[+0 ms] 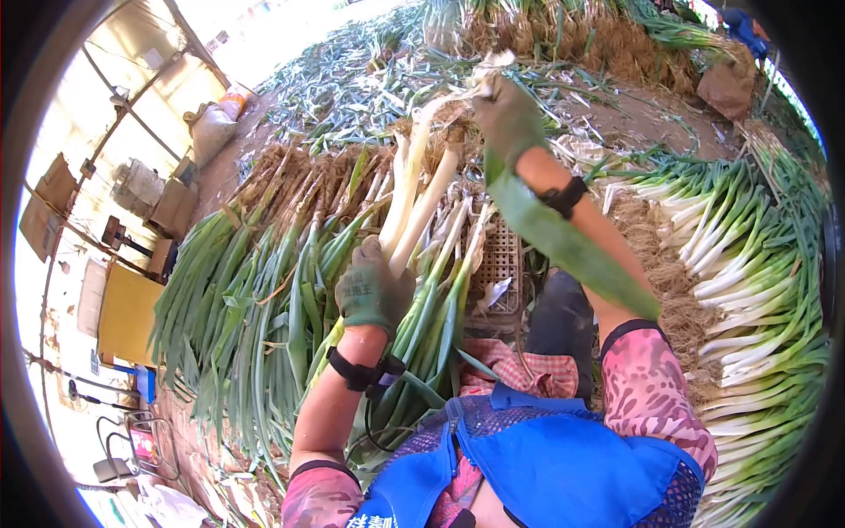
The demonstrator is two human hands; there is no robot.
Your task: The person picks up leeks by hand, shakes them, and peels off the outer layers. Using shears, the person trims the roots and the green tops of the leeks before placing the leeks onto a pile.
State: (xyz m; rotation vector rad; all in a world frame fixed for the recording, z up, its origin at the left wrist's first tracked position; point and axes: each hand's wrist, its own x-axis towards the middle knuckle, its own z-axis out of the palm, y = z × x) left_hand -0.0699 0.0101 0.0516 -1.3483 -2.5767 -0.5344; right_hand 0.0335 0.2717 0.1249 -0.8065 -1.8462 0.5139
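Note:
My left hand, in a green work glove, is closed around the pale stalks of large green onions, held root end up and away from me. My gloved right hand is raised near the root ends, its fingers closed on a peeled-off onion leaf. That leaf hangs down as a broad green strip across my right forearm, and its pale end shows at the fingertips. Beside my left hand lies a pile of unpeeled green onions with brown, soil-covered roots.
Cleaned green onions lie in a long row on the right, white stems and roots toward me. A plastic crate stands between the piles. Leaf scraps cover the ground ahead; more bundled onions stand behind. Sacks lean at left.

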